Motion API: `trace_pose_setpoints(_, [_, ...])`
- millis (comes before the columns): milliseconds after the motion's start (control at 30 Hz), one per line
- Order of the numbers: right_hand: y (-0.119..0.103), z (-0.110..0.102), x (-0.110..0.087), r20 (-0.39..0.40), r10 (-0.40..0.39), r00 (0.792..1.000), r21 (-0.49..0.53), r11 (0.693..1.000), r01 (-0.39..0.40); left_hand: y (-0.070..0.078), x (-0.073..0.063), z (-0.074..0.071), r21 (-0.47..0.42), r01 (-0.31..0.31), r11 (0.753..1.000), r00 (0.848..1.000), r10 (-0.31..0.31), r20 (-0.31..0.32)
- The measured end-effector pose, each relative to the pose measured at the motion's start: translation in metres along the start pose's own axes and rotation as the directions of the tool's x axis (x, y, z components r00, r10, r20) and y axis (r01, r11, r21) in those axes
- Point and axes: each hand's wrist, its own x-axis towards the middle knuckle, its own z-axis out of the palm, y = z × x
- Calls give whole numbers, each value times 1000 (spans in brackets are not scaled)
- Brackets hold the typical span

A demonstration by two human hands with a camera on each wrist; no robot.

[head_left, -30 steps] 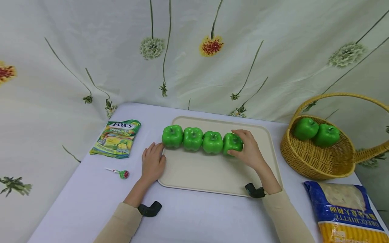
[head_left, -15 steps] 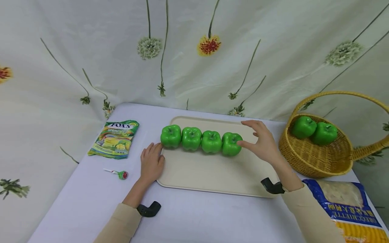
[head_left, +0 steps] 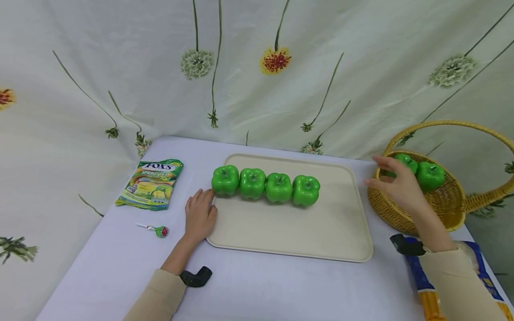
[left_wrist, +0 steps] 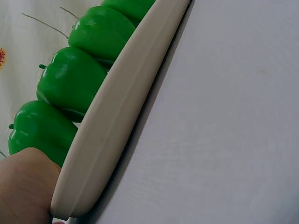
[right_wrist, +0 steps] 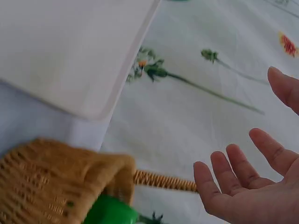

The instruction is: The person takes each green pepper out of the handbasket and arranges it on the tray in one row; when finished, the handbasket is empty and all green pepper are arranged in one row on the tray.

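Several green toy peppers [head_left: 265, 187] stand in a row on the cream tray [head_left: 297, 232]. My left hand [head_left: 199, 215] lies flat on the table against the tray's left edge, holding nothing; its wrist view shows the tray rim [left_wrist: 117, 121] and the peppers [left_wrist: 70, 79] close by. My right hand [head_left: 395, 185] hovers with relaxed fingers over the near rim of the wicker basket [head_left: 445, 209], empty, in front of two green peppers [head_left: 429, 176] inside. In the right wrist view the open palm [right_wrist: 252, 186] is above the basket rim [right_wrist: 56, 177].
A Fox's candy bag [head_left: 152, 183] and a lollipop [head_left: 160, 230] lie left of the tray. A blue and yellow pasta bag [head_left: 453, 276] lies at the front right under my right forearm. A flowered cloth [head_left: 257, 67] hangs behind the table.
My right hand let go of the rightmost pepper on the tray and moved right to the basket. The left hand stayed put.
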Motion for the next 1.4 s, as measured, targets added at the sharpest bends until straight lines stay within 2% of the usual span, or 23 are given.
trace_pose_setpoints(133, [24,-35,-2,-61,117,991,14,993,-117,-1,1,1,4,-6,1000,1000,6,-4])
trace_pose_setpoints(233, [50,-59,2,-132,216,967,65,976,-209,-3,1,1,4,-12,1000,1000,12,-9])
trace_pose_setpoints(367, [105,-86,22,-274,321,907,146,946,-291,-4,1,2,3,-14,1000,1000,14,-14])
trace_pose_setpoints(500, [159,-105,45,-383,369,847,184,929,-322,-4,1,2,5,-9,1000,1000,9,-9])
trace_pose_setpoints(567, [167,-112,52,-393,406,825,194,914,-357,-4,0,2,7,-8,1000,1000,8,-7])
trace_pose_setpoints(667, [162,-117,56,-401,463,790,216,886,-410,-5,1,2,4,-10,1000,1000,10,-10])
trace_pose_setpoints(700, [162,-118,58,-401,472,785,219,882,-418,-5,1,2,3,-11,1000,1000,11,-11])
trace_pose_setpoints(800, [175,-121,62,-400,468,788,204,884,-421,-5,1,3,0,-14,1000,1000,14,-15])
trace_pose_setpoints(867, [197,-123,68,-397,460,794,195,888,-417,-6,1,3,1,-13,1000,1000,13,-15])
trace_pose_setpoints(900, [208,-125,69,-384,455,804,194,891,-412,-6,1,4,2,-13,1000,1000,13,-13])
trace_pose_setpoints(1033, [245,-127,77,-356,482,801,200,876,-438,-7,0,6,7,-5,1000,1000,5,-5])
trace_pose_setpoints(1100, [251,-125,77,-342,494,799,206,869,-449,-7,0,6,7,-3,1000,1000,3,-3])
trace_pose_setpoints(1200, [242,-120,71,-315,505,803,197,863,-465,-8,1,7,11,-6,1000,1000,6,-9])
trace_pose_setpoints(1300, [212,-113,61,-264,510,818,189,860,-475,-7,1,6,16,-11,1000,1000,11,-19])
trace_pose_setpoints(1400, [177,-106,50,-201,500,842,189,863,-468,-6,0,6,18,-13,1000,1000,14,-23])
